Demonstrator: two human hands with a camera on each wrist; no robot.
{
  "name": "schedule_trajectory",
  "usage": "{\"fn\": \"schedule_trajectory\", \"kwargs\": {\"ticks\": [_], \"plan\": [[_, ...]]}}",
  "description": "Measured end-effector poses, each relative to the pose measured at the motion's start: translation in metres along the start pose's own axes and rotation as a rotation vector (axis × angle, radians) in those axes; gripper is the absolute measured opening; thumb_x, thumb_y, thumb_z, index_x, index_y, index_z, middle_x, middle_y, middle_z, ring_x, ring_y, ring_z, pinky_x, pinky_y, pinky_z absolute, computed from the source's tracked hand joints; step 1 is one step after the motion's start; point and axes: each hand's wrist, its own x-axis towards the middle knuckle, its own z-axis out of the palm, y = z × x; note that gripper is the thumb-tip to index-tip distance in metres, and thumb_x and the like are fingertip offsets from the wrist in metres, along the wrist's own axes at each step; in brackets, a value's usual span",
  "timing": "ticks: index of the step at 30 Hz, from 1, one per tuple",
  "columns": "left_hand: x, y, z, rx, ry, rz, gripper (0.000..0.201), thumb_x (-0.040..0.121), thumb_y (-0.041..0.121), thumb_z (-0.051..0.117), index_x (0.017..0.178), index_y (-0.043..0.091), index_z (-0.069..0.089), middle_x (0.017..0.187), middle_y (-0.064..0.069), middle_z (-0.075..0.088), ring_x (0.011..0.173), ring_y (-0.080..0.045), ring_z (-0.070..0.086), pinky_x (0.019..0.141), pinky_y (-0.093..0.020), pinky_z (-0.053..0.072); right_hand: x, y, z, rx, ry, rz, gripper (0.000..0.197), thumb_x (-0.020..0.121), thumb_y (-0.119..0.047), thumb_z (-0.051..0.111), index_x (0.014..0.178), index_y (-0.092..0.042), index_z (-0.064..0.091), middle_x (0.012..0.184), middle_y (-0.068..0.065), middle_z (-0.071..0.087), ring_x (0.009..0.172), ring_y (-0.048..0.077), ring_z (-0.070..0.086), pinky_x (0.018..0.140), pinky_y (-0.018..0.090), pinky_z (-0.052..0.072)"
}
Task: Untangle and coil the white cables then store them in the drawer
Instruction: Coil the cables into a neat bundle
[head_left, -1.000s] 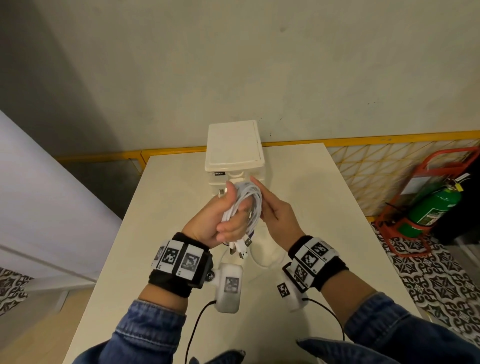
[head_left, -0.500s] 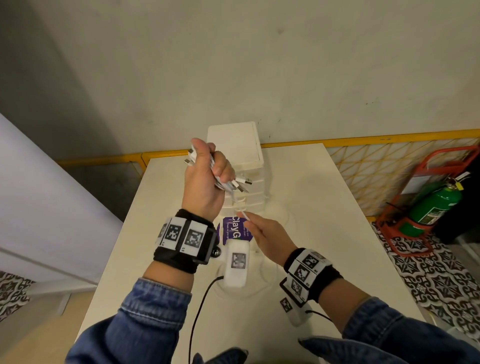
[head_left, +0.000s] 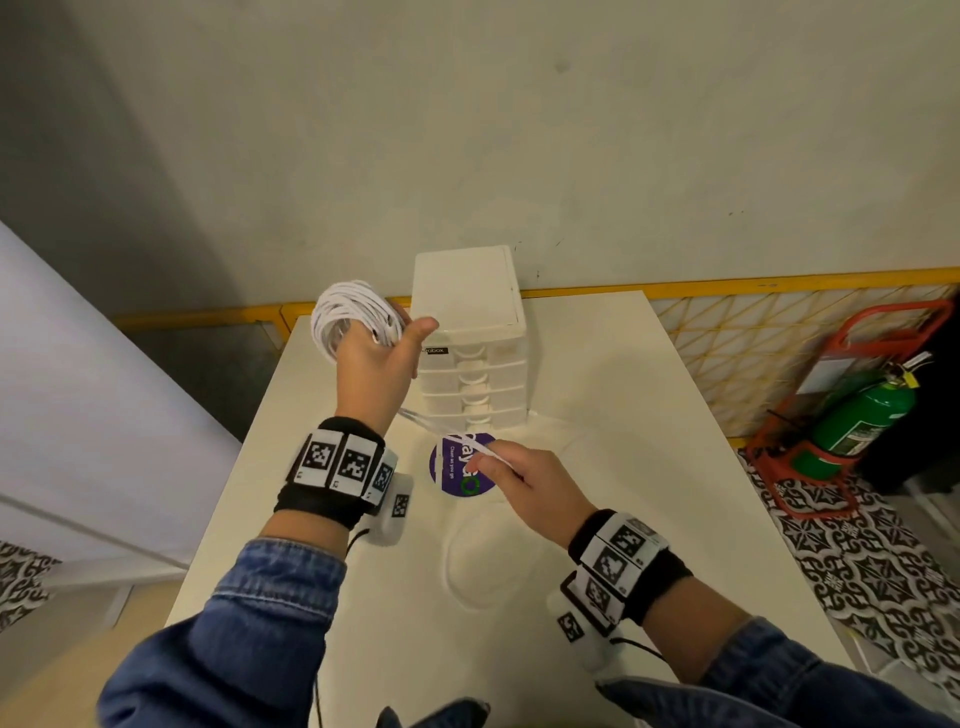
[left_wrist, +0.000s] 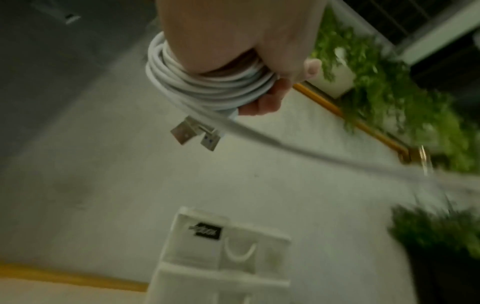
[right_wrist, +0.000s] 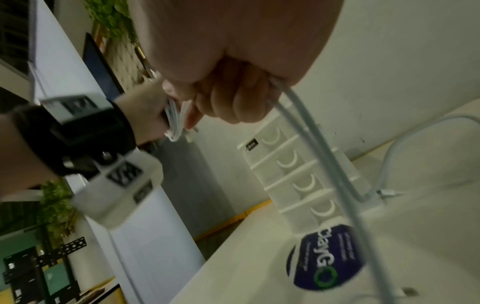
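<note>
Cables (head_left: 357, 318) in a white coil sit in your left hand (head_left: 375, 364), up in the air just left of the drawer box (head_left: 470, 332). Your fingers are curled round the loops, and two metal plugs (left_wrist: 193, 135) poke out under them. One loose strand (head_left: 441, 431) runs from the coil down to your right hand (head_left: 524, 483), which pinches it with curled fingers low over the table (head_left: 649, 467), near the round purple sticker (head_left: 460, 465). More white cable lies in a loop on the table on your near side.

Half a second ago your left hand was a closed fist with its back to you. Now it has turned, so you can see the round coil, and it sits further left. Your right hand had straight fingers then; now it holds the strand. The drawers all look closed.
</note>
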Motion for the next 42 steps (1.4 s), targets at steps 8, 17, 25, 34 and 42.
{"fn": "schedule_trajectory", "kwargs": {"ticks": [8,17,25,34,42], "plan": [[-0.021,-0.018,0.007,0.342,-0.428,-0.101,0.046,0.081,0.046,0.064,0.061,0.007,0.051,0.044,-0.003,0.056,0.035,-0.017,0.051,0.048,-0.033,0.050,0.007,-0.024,-0.018,0.046,0.181,-0.134,0.018,0.090,-0.021,0.054,0.082,-0.017,0.070,0.077,-0.002,0.071,0.073,0.011,0.064,0.070,0.032,0.051],[-0.058,-0.005,0.022,0.025,-0.981,-0.243,0.040,0.087,0.033,0.064,0.062,0.005,0.048,0.032,0.002,0.040,0.028,-0.013,0.034,0.037,-0.018,0.029,0.017,-0.021,-0.040,0.001,0.383,-0.233,0.010,0.086,-0.014,0.063,0.086,-0.022,0.069,0.082,-0.016,0.066,0.077,0.002,0.063,0.072,0.017,0.048],[-0.062,0.019,0.021,-0.517,-1.009,-0.316,0.043,0.088,0.053,0.051,0.067,0.015,0.050,0.036,0.005,0.033,0.025,-0.009,0.023,0.036,-0.012,0.025,0.028,0.011,-0.047,0.079,0.363,-0.168,0.028,0.088,-0.012,0.055,0.112,-0.022,0.066,0.087,0.008,0.067,0.084,0.015,0.062,0.082,0.022,0.048],[-0.050,0.033,0.019,-1.093,-0.951,-0.351,0.044,0.078,0.061,0.057,0.070,0.018,0.054,0.035,0.014,0.043,0.025,0.000,0.036,0.032,-0.009,0.027,0.020,0.013,-0.037,0.247,0.261,-0.025,0.037,0.095,-0.014,0.048,0.113,-0.045,0.053,0.113,-0.023,0.060,0.106,-0.013,0.055,0.096,0.011,0.041],[-0.040,0.041,0.021,-1.282,-0.638,-0.258,0.038,0.080,0.049,0.062,0.075,0.014,0.048,0.038,0.009,0.043,0.030,-0.003,0.040,0.034,-0.016,0.031,0.011,0.028,-0.016,0.124,0.169,0.135,0.034,0.097,-0.017,0.044,0.129,-0.021,0.054,0.094,-0.021,0.061,0.080,-0.017,0.055,0.078,0.004,0.042]]}}
